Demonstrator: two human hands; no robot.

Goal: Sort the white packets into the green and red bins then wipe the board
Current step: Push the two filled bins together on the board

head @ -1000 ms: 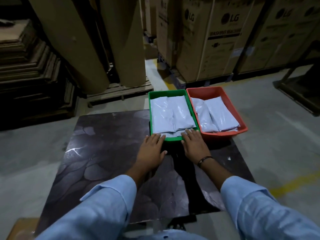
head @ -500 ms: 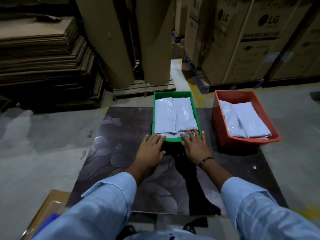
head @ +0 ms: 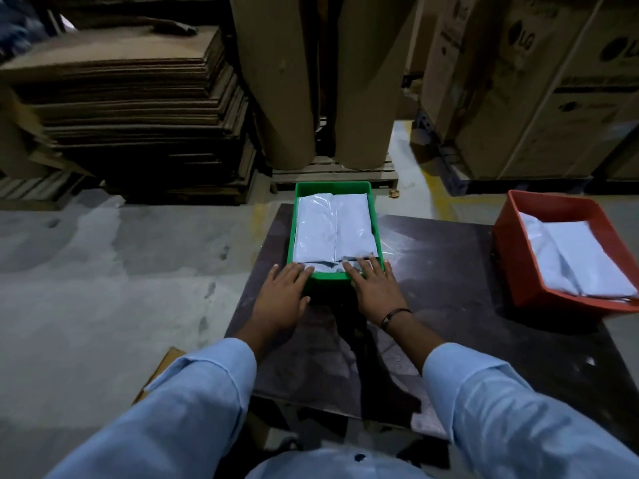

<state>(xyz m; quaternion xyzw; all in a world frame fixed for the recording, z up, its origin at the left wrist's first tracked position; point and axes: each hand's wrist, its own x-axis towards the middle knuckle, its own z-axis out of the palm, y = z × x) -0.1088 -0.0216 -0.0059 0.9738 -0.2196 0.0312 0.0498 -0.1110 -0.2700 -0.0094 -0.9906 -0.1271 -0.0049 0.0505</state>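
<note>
A green bin [head: 376,216] holding white packets [head: 332,229] stands at the far left edge of the dark board [head: 449,271]. My left hand [head: 281,293] lies flat with its fingertips on the bin's near left corner. My right hand [head: 375,288] has its fingers draped over the near rim onto the packets. A red bin [head: 511,261] with more white packets [head: 581,261] sits tilted at the board's right edge, well apart from the green one. No loose packets show on the board.
The board sits low over a concrete floor [head: 121,271]. Behind it are a stack of cardboard sheets [head: 138,115], two tall cardboard rolls [head: 283,81] on a pallet [head: 332,171], and large LG boxes [head: 518,98]. A cardboard piece [head: 166,364] lies by my left sleeve.
The green bin has slid left across the board under both hands, away from the red bin it stood next to. My view has turned left with it.
</note>
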